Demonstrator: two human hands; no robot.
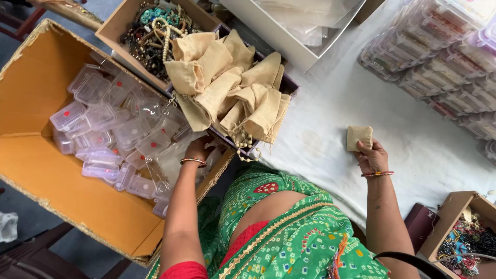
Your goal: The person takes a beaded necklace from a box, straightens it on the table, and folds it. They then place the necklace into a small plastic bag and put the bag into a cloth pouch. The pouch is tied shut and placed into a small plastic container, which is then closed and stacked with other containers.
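My left hand [199, 151] reaches into a big cardboard box [36, 82] and rests among several small clear plastic containers [98, 121] with red dots. Its fingers are curled down into the clear plastic and are hidden. My right hand [373, 158] presses a small flat beige cloth pouch [359, 137] against the white cloth [330, 103] that covers the table, fingers closed on the pouch's lower edge. A dark tray piled with more beige pouches [230, 85] stands between my hands, with a bead string hanging off its front.
A cardboard tray of beaded jewellery [150, 36] lies behind the pouches. A white tray of plastic bags [297, 28] is at the top. Stacks of filled clear boxes [444, 57] line the right. A small box of bangles [465, 237] and a dark red purse [421, 223] sit bottom right.
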